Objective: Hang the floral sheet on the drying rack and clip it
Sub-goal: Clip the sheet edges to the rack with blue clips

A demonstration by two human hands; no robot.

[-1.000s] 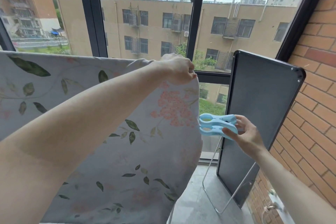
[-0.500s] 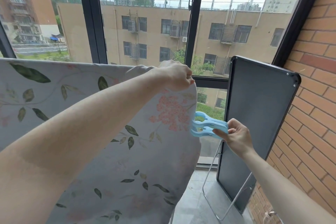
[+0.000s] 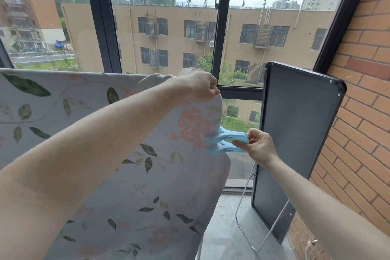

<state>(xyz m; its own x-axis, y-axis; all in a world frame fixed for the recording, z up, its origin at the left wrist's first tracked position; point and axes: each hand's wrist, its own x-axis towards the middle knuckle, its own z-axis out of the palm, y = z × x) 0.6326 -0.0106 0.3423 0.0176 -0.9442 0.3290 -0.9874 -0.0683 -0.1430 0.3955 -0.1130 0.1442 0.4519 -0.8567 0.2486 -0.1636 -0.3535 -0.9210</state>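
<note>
Rack out of sight, sheet and arms cut off

The sheet (image 3: 126, 186) covers the rack wholly and runs past the left and bottom edges. The left hand (image 3: 195, 85) hides the sheet's top corner and its own fingertips. The clip's (image 3: 226, 143) jaws lie against the sheet's edge; whether they bite cannot be told. The right hand (image 3: 258, 148) covers the clip's tail. Both forearms leave the picture.

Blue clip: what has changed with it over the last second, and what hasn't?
The right hand carried the blue clip leftward from clear of the sheet onto its right edge, where its open end now touches the fabric. The left hand kept gripping the sheet's top corner.
</note>
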